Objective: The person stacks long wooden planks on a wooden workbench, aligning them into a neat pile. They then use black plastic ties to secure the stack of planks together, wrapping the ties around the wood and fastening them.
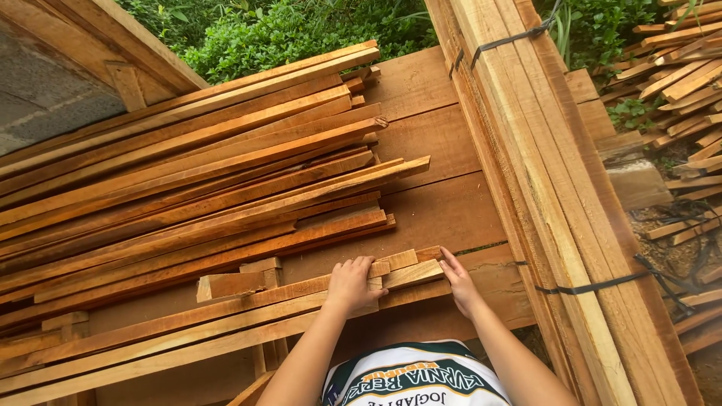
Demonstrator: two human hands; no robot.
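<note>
**Operator:** Fingers (359, 265) of my left hand (350, 286) lie curled over the near ends of the wooden strips (391, 272), pressing down on top of them. Grip is loose, not closed around any one strip. My right hand (459, 284) is flat and open, fingertips set against the end faces of the same strips, holding nothing.

**Checker:** Location of the strips?

**Operator:** Front row of the worktop (444, 210), a deck of wide boards. Ends sit just beside the tall strapped bundle (541, 188) on my right.

**Checker:** Progress?

**Operator:** My judgement: partly done. The few strips under my hands run side by side with ends nearly flush. The large loose stack (195, 173) behind them has uneven ends, some sticking out past the others. A short block (229, 284) lies loose at the left.

**Checker:** Containers?

**Operator:** None in view. Only bindings: black straps (602, 284) around the bundle at my right, one near its far end and one near me. More loose strips (688, 90) are piled on the ground beyond it. Green bushes (301, 30) stand past the worktop.
</note>
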